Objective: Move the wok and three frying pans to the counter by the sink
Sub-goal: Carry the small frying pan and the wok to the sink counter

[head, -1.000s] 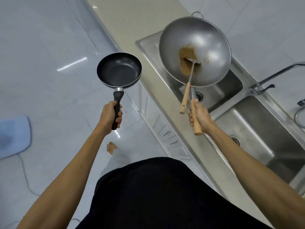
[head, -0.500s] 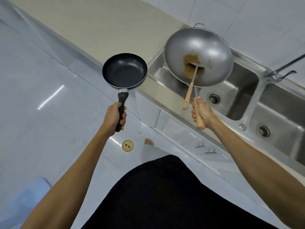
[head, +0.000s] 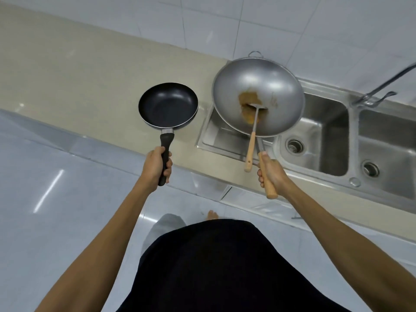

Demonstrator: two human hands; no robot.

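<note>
My left hand (head: 156,166) grips the black handle of a small black frying pan (head: 167,104), held in the air over the beige counter (head: 78,70). My right hand (head: 271,174) holds the wooden handle of a large steel wok (head: 270,84), which hovers over the left end of the sink (head: 324,136). Inside the wok lies a brown residue and a metal spatula with a wooden handle (head: 251,152) that sticks out over the rim. Only these two pans are in view.
A double steel sink with two drains takes up the right of the counter, with a tap (head: 380,88) behind it. White wall tiles rise behind. White cabinet fronts (head: 247,199) and a glossy tiled floor (head: 56,199) lie below; my feet stand close to the cabinets.
I have turned to face the counter, and both pans now hang over it. The frying pan moved from above the floor to above the beige top. Both grips are unchanged.
</note>
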